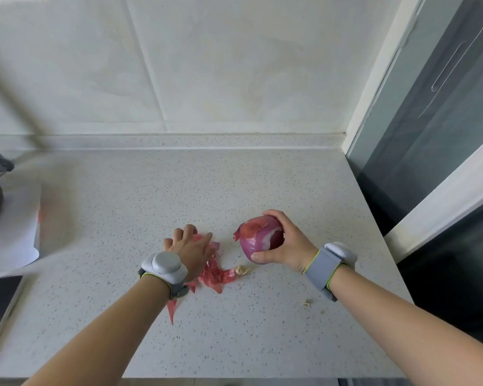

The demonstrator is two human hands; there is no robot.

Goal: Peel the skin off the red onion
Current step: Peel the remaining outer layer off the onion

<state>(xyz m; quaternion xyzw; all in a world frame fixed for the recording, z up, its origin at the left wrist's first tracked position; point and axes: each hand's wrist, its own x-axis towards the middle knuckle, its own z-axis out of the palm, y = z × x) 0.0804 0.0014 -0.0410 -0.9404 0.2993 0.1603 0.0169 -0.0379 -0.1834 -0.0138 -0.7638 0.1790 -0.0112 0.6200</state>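
Right hand point(286, 246) grips the red onion point(260, 238), half-peeled; left hand point(191, 247) rests relaxed on peeled skins point(215, 275) beside it. Next, probably: pinch the remaining flap point(253, 228).

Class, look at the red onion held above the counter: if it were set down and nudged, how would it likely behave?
The red onion is round, so it would probably roll on the flat counter. Its peeled purple side looks glossy, so likely slippery; the right hand wraps it with fingers and thumb. The papery flap still on top seems flimsy and would probably tear, not lift it.
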